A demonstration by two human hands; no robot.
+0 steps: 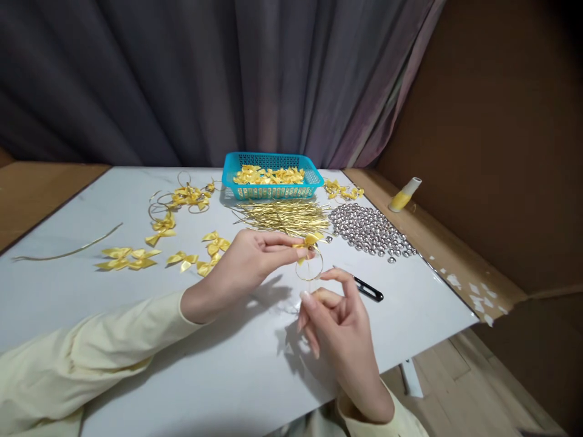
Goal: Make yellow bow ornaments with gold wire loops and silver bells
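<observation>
Yellow bow (315, 238) with wire loop (322, 262), held above the white table (204, 370): the left hand (257, 258) pinches the bow, apparently for steadiness; the right hand (339, 318) curls beside the loop, its grip unclear.

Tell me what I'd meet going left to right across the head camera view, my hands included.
Lone gold wire, leftmost yellow bows, left hand, gold ring, right hand, white-and-yellow spool, white scraps.
</observation>
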